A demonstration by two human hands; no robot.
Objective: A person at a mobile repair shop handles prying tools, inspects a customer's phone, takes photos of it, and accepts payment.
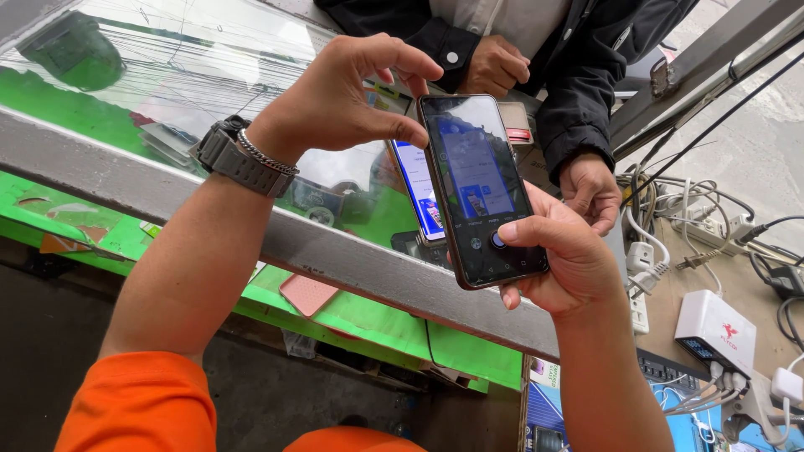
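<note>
A dark smartphone (pixel 477 180) is held upright over a glass counter (pixel 167 84), its screen lit with a camera-like view. My right hand (pixel 561 259) grips its lower end, thumb pressing a round button on the screen. My left hand (pixel 343 96), with a grey watch and a chain bracelet on the wrist, pinches the phone's top left edge. Beneath it, a second phone (pixel 416 191) with a bright screen lies on the counter.
Another person in a dark jacket stands across the counter, one hand (pixel 496 65) closed, the other hand (pixel 591 191) resting by the phones. To the right lie tangled cables (pixel 687 209), a power strip (pixel 640 285) and a white box (pixel 714 328). A pink item (pixel 306 294) lies under the glass.
</note>
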